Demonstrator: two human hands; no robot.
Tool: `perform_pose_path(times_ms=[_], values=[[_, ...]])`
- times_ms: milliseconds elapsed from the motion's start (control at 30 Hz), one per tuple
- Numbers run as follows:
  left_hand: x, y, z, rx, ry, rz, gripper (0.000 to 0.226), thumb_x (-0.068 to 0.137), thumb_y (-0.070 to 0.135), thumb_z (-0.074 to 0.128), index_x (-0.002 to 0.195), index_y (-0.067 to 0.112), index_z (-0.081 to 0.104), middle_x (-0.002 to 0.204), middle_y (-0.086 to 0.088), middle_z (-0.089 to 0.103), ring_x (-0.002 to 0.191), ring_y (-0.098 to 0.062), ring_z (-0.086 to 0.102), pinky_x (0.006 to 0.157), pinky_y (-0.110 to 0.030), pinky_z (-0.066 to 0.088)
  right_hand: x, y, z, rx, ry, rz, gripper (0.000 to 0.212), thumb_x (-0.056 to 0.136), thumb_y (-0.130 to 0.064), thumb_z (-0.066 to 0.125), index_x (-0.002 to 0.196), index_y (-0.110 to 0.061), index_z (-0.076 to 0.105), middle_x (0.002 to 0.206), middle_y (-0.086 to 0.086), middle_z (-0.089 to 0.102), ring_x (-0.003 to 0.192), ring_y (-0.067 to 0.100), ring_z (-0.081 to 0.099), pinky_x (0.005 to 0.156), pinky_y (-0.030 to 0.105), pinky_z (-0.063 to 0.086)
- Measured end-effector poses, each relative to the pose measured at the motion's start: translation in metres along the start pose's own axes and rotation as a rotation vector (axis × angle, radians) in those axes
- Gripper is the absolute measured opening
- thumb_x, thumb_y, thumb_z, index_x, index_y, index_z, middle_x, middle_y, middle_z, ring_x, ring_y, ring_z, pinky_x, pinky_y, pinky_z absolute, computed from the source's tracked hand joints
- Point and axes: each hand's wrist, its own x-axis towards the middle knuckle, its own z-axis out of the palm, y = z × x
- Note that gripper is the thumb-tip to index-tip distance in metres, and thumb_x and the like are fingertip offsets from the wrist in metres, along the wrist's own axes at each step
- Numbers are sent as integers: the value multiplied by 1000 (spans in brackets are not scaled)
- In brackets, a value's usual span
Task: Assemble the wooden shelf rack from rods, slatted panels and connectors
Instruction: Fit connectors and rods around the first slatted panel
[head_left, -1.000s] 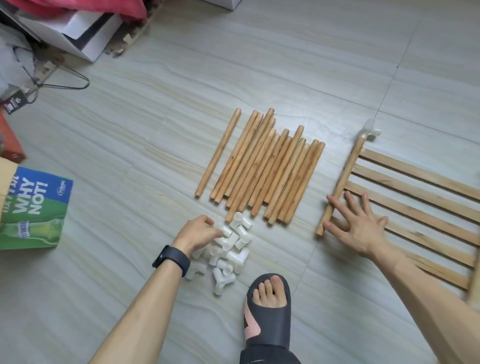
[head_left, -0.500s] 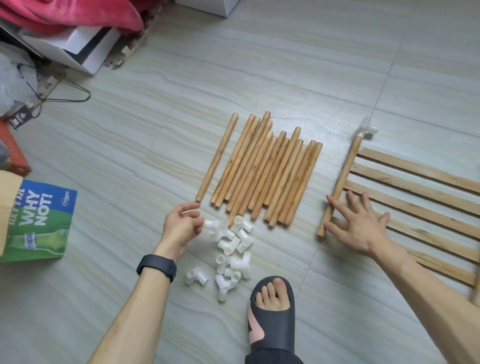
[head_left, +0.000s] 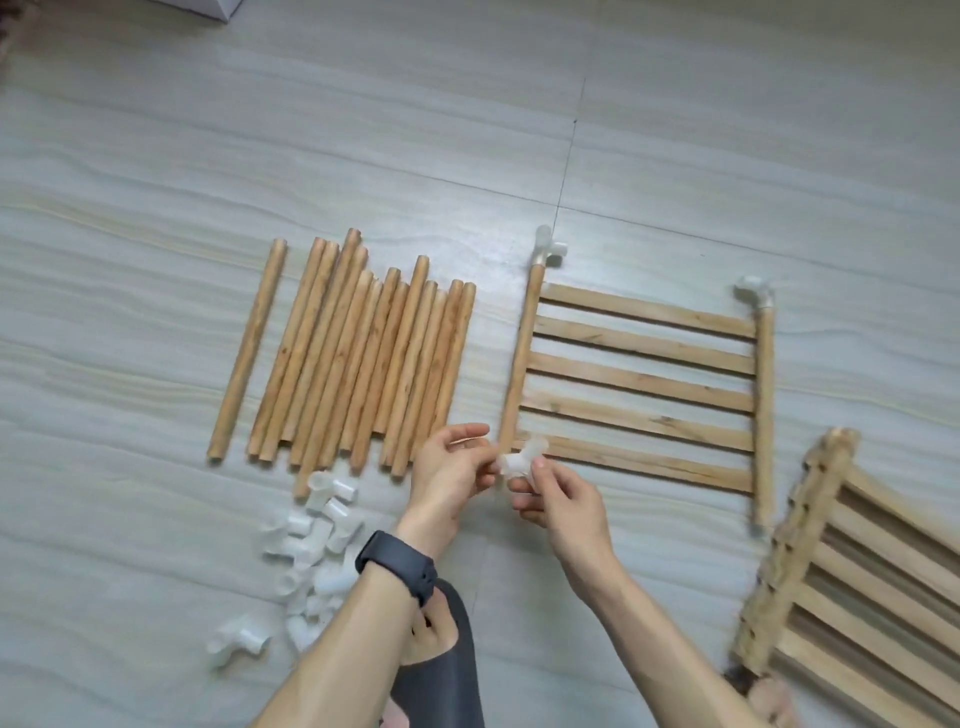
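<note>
**A:** Where's the piece being worked on?

**B:** The small white plastic connector (head_left: 521, 460) is at the near left corner of the flat slatted panel of pale wood (head_left: 639, 387). It sits right by the near end of the panel's left round wooden rod (head_left: 521, 358). I cannot tell whether it is on the rod's tip or only against it.

**A:** Who holds it?

**B:** Both hands. The left hand (head_left: 451, 480) pinches its left side between thumb and fingers. The right hand (head_left: 563, 501) pinches it from beneath, fingers curled.

**A:** And the panel's far corners?

**B:** A white corner fitting (head_left: 548, 250) caps the far end of the left rod. Another white fitting (head_left: 753, 292) caps the far end of the panel's right rod (head_left: 763, 415).

**A:** Loose parts?

**B:** Left of the panel, a bundle of loose round wooden rods (head_left: 363, 358) lies side by side on the grey tiled floor (head_left: 727, 130). A single rod (head_left: 249, 348) lies apart, farther left. A pile of white plastic connectors (head_left: 317, 540) lies left of the panel's near corner, closer to the person than the bundle. Right of the panel, on its near side, a blurred stack of further slatted panels (head_left: 852, 582) lies tilted.

**A:** Anything worn?

**B:** A black wristband (head_left: 397, 564) on the left wrist, and a black sandal (head_left: 447, 660) under that forearm.
</note>
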Motion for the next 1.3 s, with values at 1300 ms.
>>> perform_pose_path(times_ms=[1300], values=[[20, -44, -67, 509, -173, 138, 21, 82, 36, 82, 99, 24, 79, 88, 9, 78, 79, 2, 70, 71, -14, 47, 4, 37, 7, 276, -124, 314, 19, 99, -17, 65, 112, -5, 71, 106, 12, 77, 94, 22, 76, 79, 26, 61]])
